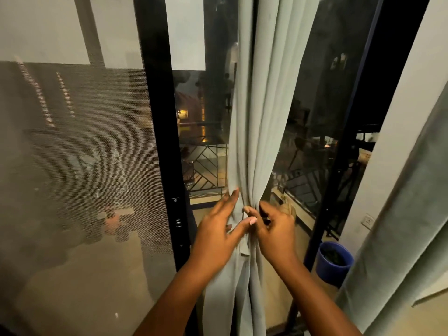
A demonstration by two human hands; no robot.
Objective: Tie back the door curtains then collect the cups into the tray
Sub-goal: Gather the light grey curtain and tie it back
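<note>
A pale grey-green door curtain (257, 122) hangs in front of the glass door, gathered into a narrow bunch at waist height. My left hand (218, 229) lies against the bunch from the left, fingers straight and spread, thumb reaching across the front. My right hand (274, 226) is at the bunch from the right, its fingers curled in against the folds at the gather; what they pinch is hidden. A second curtain (400, 226) of the same cloth hangs at the far right. No cups or tray are in view.
A black door frame (167, 166) with a latch stands left of the curtain, beside a mesh screen panel (80, 154). Outside are a balcony railing (208, 166) and a blue pot (335, 261). A wall socket (368, 221) sits at the right.
</note>
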